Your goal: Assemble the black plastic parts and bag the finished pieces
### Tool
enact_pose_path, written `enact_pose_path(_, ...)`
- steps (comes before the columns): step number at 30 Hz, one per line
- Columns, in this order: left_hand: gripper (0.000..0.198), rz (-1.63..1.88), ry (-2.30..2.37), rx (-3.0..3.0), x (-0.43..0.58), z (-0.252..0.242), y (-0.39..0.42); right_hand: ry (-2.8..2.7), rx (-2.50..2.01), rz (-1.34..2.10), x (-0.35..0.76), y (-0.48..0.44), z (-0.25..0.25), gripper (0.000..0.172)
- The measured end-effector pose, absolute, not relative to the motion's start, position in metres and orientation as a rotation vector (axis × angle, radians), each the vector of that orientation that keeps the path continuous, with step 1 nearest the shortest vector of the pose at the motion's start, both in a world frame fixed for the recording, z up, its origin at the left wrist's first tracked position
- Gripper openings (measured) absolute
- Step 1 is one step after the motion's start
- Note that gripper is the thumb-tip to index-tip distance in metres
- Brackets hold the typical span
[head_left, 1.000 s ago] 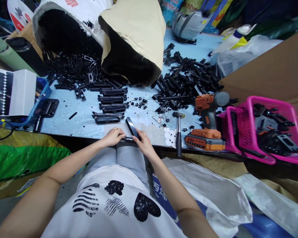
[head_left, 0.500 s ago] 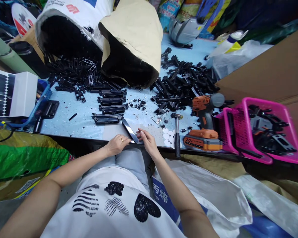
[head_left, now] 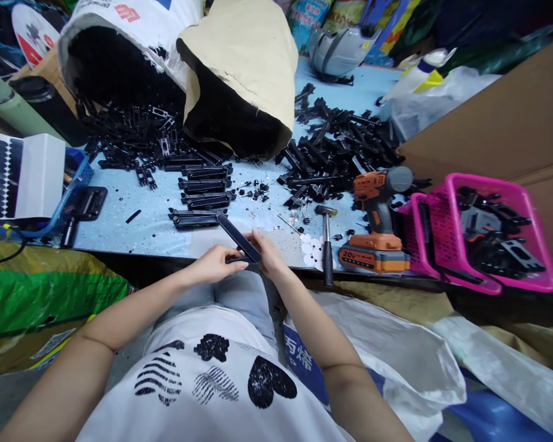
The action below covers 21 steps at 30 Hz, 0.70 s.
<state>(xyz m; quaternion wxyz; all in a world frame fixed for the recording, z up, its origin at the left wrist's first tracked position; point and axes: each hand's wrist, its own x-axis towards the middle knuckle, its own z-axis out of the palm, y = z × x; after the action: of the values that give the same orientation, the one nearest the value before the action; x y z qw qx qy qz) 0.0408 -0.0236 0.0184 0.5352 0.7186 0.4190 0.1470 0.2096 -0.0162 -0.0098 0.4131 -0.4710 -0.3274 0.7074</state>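
A long, narrow black bar-shaped part [head_left: 238, 237] slants in the air over the table's front edge. My right hand [head_left: 268, 255] is closed around its lower end. My left hand [head_left: 217, 264] pinches a short dark piece [head_left: 236, 259] that sticks out toward it at the bar's lower end. Whether the two pieces are joined I cannot tell. Just behind the bar's upper end lies the nearest of several black assembled parts [head_left: 196, 219], lined up in a row going back.
Loose black parts [head_left: 345, 138] spill beneath and beside two sacks [head_left: 239, 67]. Small screws and bits [head_left: 258, 190] lie mid-table. To the right are a hammer [head_left: 327, 245], an orange cordless drill [head_left: 375, 227] and a pink basket [head_left: 451, 239]. A blue basket [head_left: 80, 184] stands left.
The bar has turned from its shiny face to a darker side and shifted slightly left. My right hand has closed on its lower end. The view has moved slightly.
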Motion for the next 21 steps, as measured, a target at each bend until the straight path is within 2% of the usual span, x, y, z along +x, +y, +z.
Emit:
enact_pose_path(3,0.030,0.433,1.089,1.684,0.040,0.014,-0.023,-0.583,-1.125,1.845,0.211,-0.030,-0.013,0.056)
enact_pose_path(9,0.028,0.457,1.137,1.890,0.043,0.007,-0.030,-0.481,-1.209,1.838,0.204,-0.057,-0.016,0.028)
enact_pose_path(21,0.026,0.406,1.162,2.022,0.043,-0.002,-0.041,-0.525,-1.265,1.750,0.197,-0.061,-0.029,0.034)
